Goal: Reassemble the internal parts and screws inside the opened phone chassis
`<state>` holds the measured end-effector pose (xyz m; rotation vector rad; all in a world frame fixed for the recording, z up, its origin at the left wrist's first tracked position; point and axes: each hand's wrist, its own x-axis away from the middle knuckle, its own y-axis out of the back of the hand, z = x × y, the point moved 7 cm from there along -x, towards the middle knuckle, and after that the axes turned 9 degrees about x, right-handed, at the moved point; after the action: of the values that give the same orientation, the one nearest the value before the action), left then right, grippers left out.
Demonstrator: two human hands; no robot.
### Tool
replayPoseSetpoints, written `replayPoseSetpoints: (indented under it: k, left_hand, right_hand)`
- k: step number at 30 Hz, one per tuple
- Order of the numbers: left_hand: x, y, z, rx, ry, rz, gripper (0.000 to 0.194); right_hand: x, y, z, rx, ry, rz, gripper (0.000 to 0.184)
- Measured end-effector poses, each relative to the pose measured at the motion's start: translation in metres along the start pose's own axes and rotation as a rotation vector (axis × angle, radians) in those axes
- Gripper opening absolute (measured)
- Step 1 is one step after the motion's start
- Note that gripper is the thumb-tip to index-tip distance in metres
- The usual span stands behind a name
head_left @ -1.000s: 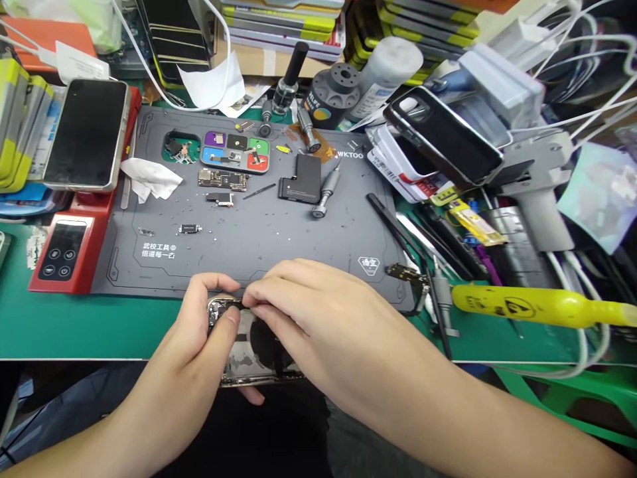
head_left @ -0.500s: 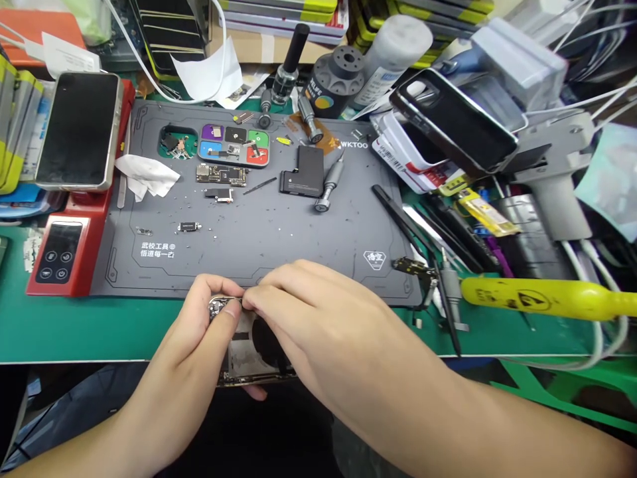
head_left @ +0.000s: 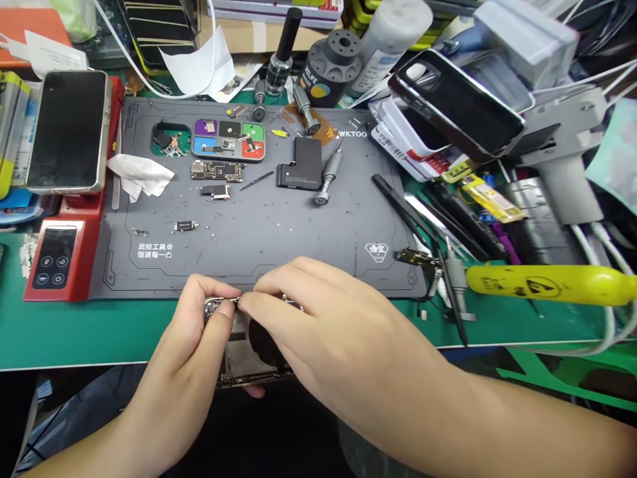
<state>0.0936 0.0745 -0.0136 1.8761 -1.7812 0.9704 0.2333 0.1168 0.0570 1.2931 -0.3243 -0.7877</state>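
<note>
An opened phone housing is held over the near table edge, its inside facing up. My left hand is closed round the housing's left end, thumb on the inner rim by the camera corner. Bent over the far rim, my right hand has its thumb and fingers pinched there, close to the left thumb. Whether a small part sits in that pinch is hidden. Beyond the hands, a logic board, a black L-shaped battery and a small speaker-like module lie on the grey mat.
A parts tray with coloured compartments sits at the mat's back. A screwdriver lies by the battery. At left stands a red device with a phone on it. Tweezers and a yellow-handled tool lie at right.
The right fingers have shifted slightly along the housing's far rim, showing a bit more of it. Both hands keep hold of the housing. The camera view has tilted a little.
</note>
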Motion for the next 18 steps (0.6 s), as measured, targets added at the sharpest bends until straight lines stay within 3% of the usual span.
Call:
replayPoseSetpoints:
  k: [3,8,12,18]
  left_hand:
    - [0.002,0.002,-0.001,-0.023,-0.016,-0.018,0.024]
    - [0.002,0.006,0.003,-0.023,-0.099,0.031,0.028]
    - [0.006,0.008,0.002,-0.041,-0.184,0.005,0.033]
    - [0.021,0.006,0.001,0.002,-0.073,-0.142,0.035]
  right_hand:
    - [0.000,-0.002,-0.006,-0.038,-0.016,0.005,0.043]
    - [-0.003,-0.009,-0.022,-0.204,-0.132,0.071,0.022]
    - [-0.008,-0.015,-0.033,-0.369,-0.262,0.164,0.014]
    - [-0.013,-0.013,-0.039,-0.510,-0.339,0.178,0.022]
